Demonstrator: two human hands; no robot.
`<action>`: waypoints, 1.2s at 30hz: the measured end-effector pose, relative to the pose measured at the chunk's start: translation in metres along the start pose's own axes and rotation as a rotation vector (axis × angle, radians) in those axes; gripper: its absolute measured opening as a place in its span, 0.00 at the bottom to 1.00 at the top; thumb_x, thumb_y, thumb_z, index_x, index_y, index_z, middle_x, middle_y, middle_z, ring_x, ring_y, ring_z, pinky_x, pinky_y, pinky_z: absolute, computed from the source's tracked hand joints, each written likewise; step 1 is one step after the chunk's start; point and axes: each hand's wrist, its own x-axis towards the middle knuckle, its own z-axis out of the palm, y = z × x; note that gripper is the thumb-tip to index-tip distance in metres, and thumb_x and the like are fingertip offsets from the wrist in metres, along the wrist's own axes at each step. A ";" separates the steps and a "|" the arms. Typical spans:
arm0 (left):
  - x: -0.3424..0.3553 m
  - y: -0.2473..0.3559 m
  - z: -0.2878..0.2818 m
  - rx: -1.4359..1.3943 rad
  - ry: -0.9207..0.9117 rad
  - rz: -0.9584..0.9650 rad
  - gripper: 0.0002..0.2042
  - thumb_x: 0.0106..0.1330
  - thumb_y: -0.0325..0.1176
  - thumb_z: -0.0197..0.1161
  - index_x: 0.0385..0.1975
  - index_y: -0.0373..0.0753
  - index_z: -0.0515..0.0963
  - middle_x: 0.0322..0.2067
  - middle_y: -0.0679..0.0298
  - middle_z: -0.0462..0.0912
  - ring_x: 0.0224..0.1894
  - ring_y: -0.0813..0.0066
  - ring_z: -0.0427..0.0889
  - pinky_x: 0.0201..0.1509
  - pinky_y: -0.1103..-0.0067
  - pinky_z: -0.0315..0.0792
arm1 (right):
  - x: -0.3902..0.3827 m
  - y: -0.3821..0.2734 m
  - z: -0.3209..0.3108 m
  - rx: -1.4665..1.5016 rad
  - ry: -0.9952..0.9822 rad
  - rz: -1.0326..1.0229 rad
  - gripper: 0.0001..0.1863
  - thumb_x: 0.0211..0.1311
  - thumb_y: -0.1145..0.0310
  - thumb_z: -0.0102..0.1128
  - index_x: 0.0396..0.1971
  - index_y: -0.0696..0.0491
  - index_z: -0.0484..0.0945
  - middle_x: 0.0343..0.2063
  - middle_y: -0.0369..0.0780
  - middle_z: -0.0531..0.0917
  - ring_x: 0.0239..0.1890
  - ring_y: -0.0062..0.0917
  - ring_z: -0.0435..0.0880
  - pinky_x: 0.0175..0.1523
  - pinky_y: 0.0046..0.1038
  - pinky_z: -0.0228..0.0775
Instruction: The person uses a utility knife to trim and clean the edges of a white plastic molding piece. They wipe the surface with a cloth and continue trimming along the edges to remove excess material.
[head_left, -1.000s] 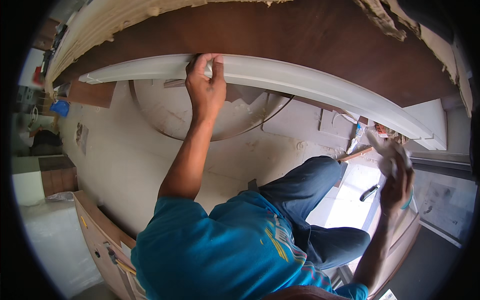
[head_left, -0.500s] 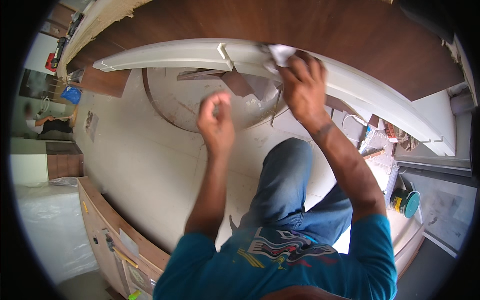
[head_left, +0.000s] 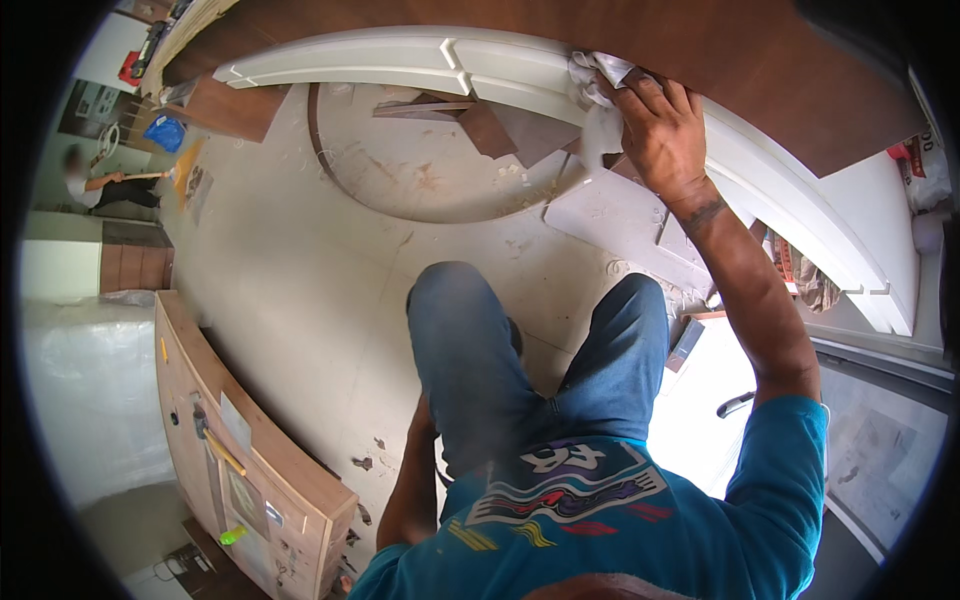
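From my remote seat the head view is the only one I have, and it looks down past the wearer's bent knees (head_left: pixel 455 300). The right hand (head_left: pixel 662 135) reaches out to a long white strip (head_left: pixel 360 65), its fingers curled over a crumpled white cloth (head_left: pixel 600 125). The cloth is at the seam where the strip runs beside a dark brown board (head_left: pixel 450 18); I judge the fingers are bunched that way to keep the soft wad pressed to the edge. A tail of it hangs below the strip, probably because the grip takes up only part of the fabric. I can't tell what the left hand is doing: the left forearm (head_left: pixel 408 490) passes behind the leg and hides its fingers from me. The knees are set apart, which I take to be for balance during the reach. Beyond them, brown offcuts (head_left: pixel 490 130) lie on the pale floor (head_left: pixel 310 280). At lower left a hammer (head_left: pixel 226 456) rests on a wooden unit (head_left: pixel 185 400); a utility knife (head_left: pixel 735 405) lies in the bright patch to the right, perhaps left handy there.
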 end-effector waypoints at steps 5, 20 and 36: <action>-0.027 0.068 0.007 -0.054 -0.044 0.110 0.29 0.82 0.48 0.51 0.71 0.30 0.69 0.61 0.56 0.82 0.60 0.64 0.81 0.63 0.68 0.74 | -0.006 0.006 0.005 0.045 0.029 0.057 0.14 0.49 0.75 0.69 0.38 0.47 0.86 0.47 0.32 0.83 0.53 0.33 0.79 0.55 0.38 0.71; 0.018 0.218 0.007 0.132 0.179 0.497 0.22 0.79 0.38 0.49 0.66 0.32 0.75 0.58 0.54 0.84 0.57 0.64 0.83 0.63 0.71 0.75 | 0.103 -0.113 0.132 0.216 0.121 -0.065 0.13 0.53 0.69 0.64 0.40 0.49 0.88 0.40 0.38 0.82 0.46 0.37 0.78 0.54 0.39 0.72; 0.100 0.703 0.097 0.382 -0.176 2.100 0.14 0.72 0.31 0.66 0.54 0.33 0.84 0.57 0.58 0.86 0.58 0.70 0.84 0.68 0.72 0.72 | -0.061 -0.012 -0.093 -0.060 0.076 1.200 0.18 0.76 0.65 0.61 0.61 0.53 0.82 0.47 0.38 0.89 0.47 0.24 0.85 0.57 0.29 0.76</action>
